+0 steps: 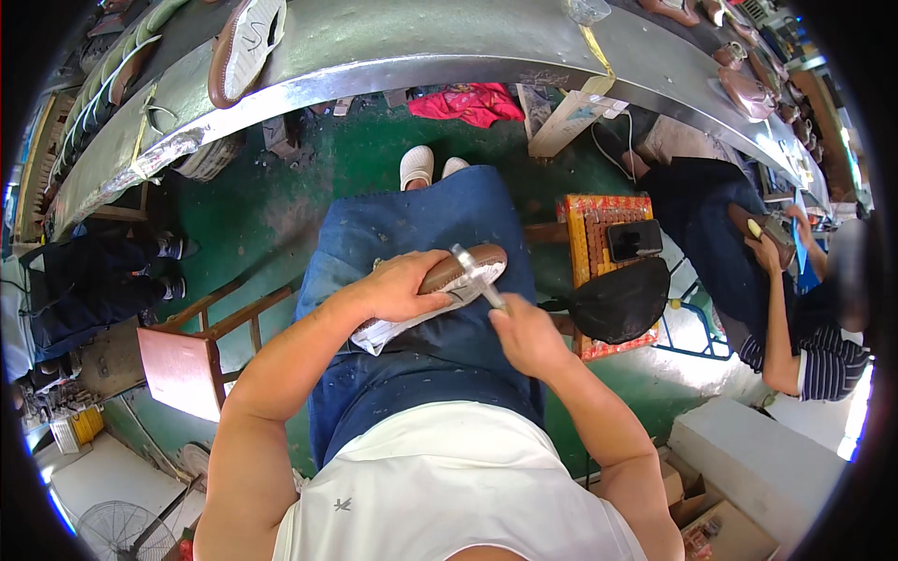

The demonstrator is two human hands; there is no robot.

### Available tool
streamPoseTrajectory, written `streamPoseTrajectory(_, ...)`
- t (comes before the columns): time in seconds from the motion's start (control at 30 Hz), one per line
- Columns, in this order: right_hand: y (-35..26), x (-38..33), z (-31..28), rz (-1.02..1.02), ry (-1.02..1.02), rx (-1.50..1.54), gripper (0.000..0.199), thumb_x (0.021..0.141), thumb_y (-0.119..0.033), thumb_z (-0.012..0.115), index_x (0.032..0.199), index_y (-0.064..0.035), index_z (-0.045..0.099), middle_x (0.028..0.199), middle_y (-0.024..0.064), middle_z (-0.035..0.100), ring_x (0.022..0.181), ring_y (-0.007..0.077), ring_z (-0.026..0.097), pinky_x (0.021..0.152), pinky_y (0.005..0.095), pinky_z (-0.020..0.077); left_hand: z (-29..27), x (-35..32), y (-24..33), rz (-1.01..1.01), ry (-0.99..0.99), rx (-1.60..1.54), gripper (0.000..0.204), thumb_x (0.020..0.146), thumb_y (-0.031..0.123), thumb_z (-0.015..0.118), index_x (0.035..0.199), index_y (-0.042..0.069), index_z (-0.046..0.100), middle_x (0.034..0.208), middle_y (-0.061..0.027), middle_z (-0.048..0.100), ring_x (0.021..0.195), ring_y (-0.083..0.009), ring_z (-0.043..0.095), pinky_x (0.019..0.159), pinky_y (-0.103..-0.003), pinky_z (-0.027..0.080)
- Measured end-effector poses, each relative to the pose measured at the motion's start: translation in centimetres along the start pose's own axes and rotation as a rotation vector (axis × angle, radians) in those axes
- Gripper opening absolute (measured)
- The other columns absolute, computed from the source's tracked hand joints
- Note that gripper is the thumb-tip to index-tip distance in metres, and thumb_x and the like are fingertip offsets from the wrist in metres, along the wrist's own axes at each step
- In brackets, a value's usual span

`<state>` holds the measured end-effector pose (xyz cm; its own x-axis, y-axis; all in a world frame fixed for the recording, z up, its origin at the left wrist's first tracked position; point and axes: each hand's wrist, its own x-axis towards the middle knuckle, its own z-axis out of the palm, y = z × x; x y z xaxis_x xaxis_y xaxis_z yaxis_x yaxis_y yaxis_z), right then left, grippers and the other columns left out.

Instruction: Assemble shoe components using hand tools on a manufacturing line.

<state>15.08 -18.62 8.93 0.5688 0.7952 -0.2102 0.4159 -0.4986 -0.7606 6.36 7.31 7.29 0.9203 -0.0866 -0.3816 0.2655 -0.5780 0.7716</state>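
Across my lap, on a blue denim apron, lies a shoe upper, brown on its outer side with a white edge and lining toward me. My left hand is closed around its middle, thumb on the near side, pressing it against the apron. My right hand grips a hammer by its handle. The metal head is over the white edge near the shoe's rounded end; whether it touches cannot be told. The handle is mostly inside my fist.
A metal workbench curves across the far side, bearing another brown-and-white shoe. On my right, a beaded seat holds a phone and a black cap-like item. Beyond it a co-worker handles a shoe. A wooden stool stands left.
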Motion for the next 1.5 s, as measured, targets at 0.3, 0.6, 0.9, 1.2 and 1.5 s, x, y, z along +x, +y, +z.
streamPoseTrajectory(0.3, 5.3, -2.3, 2.0, 0.286, 0.002, 0.671, 0.051, 0.111, -0.043, 0.036, 0.111, 0.003, 0.057, 0.082, 0.0074, 0.064, 0.069, 0.0129, 0.062, 0.063, 0.0286, 0.0523, -2.3, -0.9, -1.4, 0.085, 0.228, -0.768, 0.054, 0.101, 0.021, 0.067, 0.145, 0.002, 0.043, 0.127, -0.0115, 0.062, 0.117, -0.0163, 0.058, 0.102, -0.033, 0.048)
streamPoseTrajectory(0.6, 2.2, -2.1, -1.2, 0.015, -0.054, -0.189, 0.039, 0.102, -0.038, 0.058, 0.103, 0.0005, 0.064, 0.083, 0.014, 0.067, 0.071, 0.0322, 0.068, 0.067, 0.0439, 0.0548, -1.0, -5.1, 1.6, 0.104, 0.188, -1.672, 0.086, 0.1, 0.074, 0.033, 0.158, 0.01, 0.035, 0.155, -0.0115, 0.047, 0.139, -0.0274, 0.048, 0.116, -0.048, 0.039)
streamPoseTrajectory(0.9, -2.3, -4.3, -0.7, -0.286, -0.022, -0.367, 0.069, 0.081, -0.032, 0.082, 0.134, 0.003, 0.054, 0.136, 0.0232, 0.055, 0.126, 0.0435, 0.053, 0.106, 0.0484, 0.0449, 1.7, -5.8, 1.6, 0.057, 0.33, -1.594, 0.086, 0.098, 0.076, 0.032, 0.157, 0.013, 0.037, 0.153, -0.0134, 0.049, 0.137, -0.029, 0.05, 0.113, -0.05, 0.043)
streamPoseTrajectory(1.2, -7.0, -1.3, 4.0, -0.533, 0.207, -0.189, 0.087, 0.077, -0.038, 0.086, 0.143, 0.0012, 0.043, 0.135, 0.025, 0.057, 0.119, 0.0445, 0.061, 0.099, 0.0465, 0.0519, 4.4, -5.3, 2.0, -0.063, 0.261, -1.835, 0.076, 0.101, 0.071, 0.035, 0.147, 0.011, 0.048, 0.134, -0.0116, 0.062, 0.122, -0.0267, 0.061, 0.106, -0.05, 0.049)
streamPoseTrajectory(1.5, -7.4, 0.7, 3.2, -0.292, 0.049, -0.309, 0.074, 0.081, -0.041, 0.081, 0.136, -0.0031, 0.049, 0.101, 0.0172, 0.072, 0.09, 0.0399, 0.07, 0.076, 0.0458, 0.0563, 5.3, -4.4, 0.7, -0.102, 0.174, -1.994, 0.064, 0.102, 0.067, 0.037, 0.128, 0.012, 0.06, 0.119, -0.0092, 0.069, 0.109, -0.0259, 0.068, 0.098, -0.051, 0.056)
